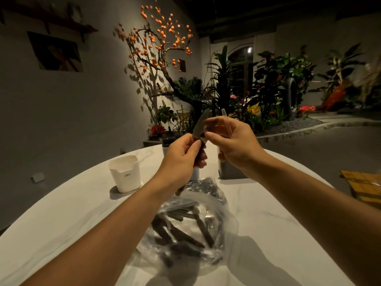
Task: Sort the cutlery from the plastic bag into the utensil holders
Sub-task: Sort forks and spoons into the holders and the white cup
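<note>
Head view: left hand [181, 153] has its fingers [201, 156] wrapped round a wood-handled knife [199, 125], blade tilted upward. Right hand [233, 141] pinches a clear wrapper [225, 120] beside the blade. Below the fingers, a plastic bag [185, 230] of cutlery lies on the bench [72, 213]; a white holder [125, 173] stands left of them.

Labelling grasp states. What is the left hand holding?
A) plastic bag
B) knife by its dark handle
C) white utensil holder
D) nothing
B: the left hand grips the knife by its dark handle, blade pointing up, while the right hand pinches it near the blade's base.
</note>
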A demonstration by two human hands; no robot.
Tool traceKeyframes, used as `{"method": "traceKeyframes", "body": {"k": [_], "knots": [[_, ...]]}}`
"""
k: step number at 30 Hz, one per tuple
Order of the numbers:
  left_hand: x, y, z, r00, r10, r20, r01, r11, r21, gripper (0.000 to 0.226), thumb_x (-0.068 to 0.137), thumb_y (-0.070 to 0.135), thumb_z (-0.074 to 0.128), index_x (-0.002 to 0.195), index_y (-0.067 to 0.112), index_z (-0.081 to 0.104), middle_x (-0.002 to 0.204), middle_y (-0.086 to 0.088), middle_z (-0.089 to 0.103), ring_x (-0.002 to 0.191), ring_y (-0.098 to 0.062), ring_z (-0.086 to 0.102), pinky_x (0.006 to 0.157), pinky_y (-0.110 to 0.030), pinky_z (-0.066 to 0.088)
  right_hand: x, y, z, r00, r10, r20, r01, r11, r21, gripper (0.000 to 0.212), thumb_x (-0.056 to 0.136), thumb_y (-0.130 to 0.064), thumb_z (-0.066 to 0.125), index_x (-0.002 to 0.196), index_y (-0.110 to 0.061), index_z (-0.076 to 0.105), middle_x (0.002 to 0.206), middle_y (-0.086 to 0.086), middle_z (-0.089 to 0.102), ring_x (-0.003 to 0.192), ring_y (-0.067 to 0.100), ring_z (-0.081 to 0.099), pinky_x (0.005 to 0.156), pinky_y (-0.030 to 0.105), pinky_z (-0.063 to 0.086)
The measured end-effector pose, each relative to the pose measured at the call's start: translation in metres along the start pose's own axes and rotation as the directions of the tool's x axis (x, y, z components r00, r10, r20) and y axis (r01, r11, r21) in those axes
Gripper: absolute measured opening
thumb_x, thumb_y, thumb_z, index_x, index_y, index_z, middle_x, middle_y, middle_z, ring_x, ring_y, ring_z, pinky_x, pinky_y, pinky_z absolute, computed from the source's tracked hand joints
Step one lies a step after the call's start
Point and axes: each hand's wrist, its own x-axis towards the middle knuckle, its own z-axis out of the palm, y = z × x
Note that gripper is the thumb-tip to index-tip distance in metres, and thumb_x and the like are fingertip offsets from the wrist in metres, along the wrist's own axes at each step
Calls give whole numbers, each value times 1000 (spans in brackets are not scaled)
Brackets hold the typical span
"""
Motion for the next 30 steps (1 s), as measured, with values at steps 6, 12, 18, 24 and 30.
{"method": "traceKeyframes", "body": {"k": [6, 12, 18, 24, 30], "knots": [[36, 8, 33, 999, -19, 30, 21, 997, -68, 25, 108, 20, 40, 100, 21, 64, 89, -2, 69, 79, -5, 67, 80, -24, 57, 27, 1, -27, 989, -128, -75, 111, 975, -194, 44, 94, -8, 64, 133, -26, 54, 107, -3, 69, 98, 12, 68, 67, 27, 60], [86, 6, 51, 998, 16, 53, -21, 995, 96, 12, 103, 29, 54, 100, 26, 66, 94, 1, 72, 90, -13, 69, 86, -37, 56, 54, 0, -53, 954, -283, -101, 222, 891, -395, 69, 92, 1, 61, 146, -35, 39, 97, -5, 60, 89, 10, 67, 74, 31, 62], [132, 11, 70, 995, 14, 99, -17, 999, 31, 20, 104, 17, 51, 88, 18, 63, 64, 6, 66, 57, -5, 62, 62, -27, 51, 85, 8, -73, 900, -432, -59, 319, 745, -586, 66, 88, 2, 67, 145, -23, 43, 98, 3, 63, 87, 18, 69, 72, 36, 62], [176, 5, 78, 988, -66, 138, 74, 996, -56, 26, 110, 15, 32, 107, 16, 58, 72, -2, 71, 70, -15, 67, 80, -36, 57, 128, 29, -90, 872, -485, -66, 309, 651, -693, 54, 91, -3, 65, 140, -18, 47, 94, 4, 65, 84, 21, 68, 72, 40, 61], [197, -26, 83, 990, -138, 3, 138, 990, -15, 26, 105, 6, 30, 113, 13, 54, 80, -7, 63, 65, -17, 59, 60, -27, 53, 150, 82, -94, 940, -328, -99, 178, 715, -676, 53, 92, -5, 63, 134, -31, 46, 91, -1, 66, 80, 21, 68, 66, 45, 62]]}}
